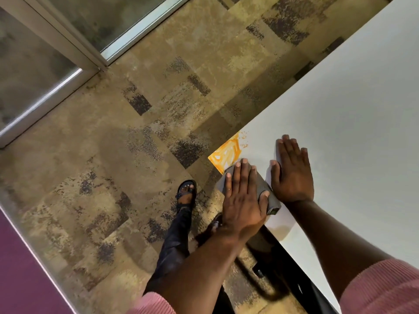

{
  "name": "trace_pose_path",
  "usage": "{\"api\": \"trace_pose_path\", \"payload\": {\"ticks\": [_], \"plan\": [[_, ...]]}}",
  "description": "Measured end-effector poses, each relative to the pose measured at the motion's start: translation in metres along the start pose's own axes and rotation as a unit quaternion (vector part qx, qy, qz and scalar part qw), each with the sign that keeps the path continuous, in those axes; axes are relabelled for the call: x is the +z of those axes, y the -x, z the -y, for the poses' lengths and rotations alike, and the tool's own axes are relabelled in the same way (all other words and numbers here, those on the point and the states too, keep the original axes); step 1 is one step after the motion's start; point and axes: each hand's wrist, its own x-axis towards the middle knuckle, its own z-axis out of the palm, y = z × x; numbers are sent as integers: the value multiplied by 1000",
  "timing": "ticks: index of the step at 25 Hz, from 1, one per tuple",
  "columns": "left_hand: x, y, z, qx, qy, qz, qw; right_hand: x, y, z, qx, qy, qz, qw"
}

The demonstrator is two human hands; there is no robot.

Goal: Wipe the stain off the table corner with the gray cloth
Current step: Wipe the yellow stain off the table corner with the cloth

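An orange-yellow stain (226,154) covers the near-left corner of the white table (351,109). Just below the stain lies the gray cloth (271,199), partly over the table's edge. My left hand (243,198) lies flat on the cloth, fingers pointing at the stain and thumb pressing the cloth's right side. To its right, my right hand (292,173) rests flat on the bare tabletop, fingers spread, holding nothing. Most of the cloth is hidden under my left hand.
Patterned tan and dark carpet (136,132) lies to the left of the table. My sandalled foot (186,193) stands on it beside the corner. Glass panels with metal frames (74,48) run along the far left. A black table leg (288,275) shows below the edge.
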Motion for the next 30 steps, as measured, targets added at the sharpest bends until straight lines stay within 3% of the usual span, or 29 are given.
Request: {"api": "trace_pose_path", "payload": {"ticks": [7,14,20,26,30], "plan": [[-11,-19,8,-35,3,-4,999,1,-1,0,-3,2,-5,1000],[-10,9,15,18,8,40,999,1,-2,2,11,3,4,1000],[-20,-55,8,53,-7,51,997,3,-3,0,3,9,1,1000],[-19,-23,14,67,-8,81,994,-1,-3,2,-1,-1,-10,1000],[-24,-54,9,88,-9,73,993,-1,-4,1,4,6,-7,1000]]}}
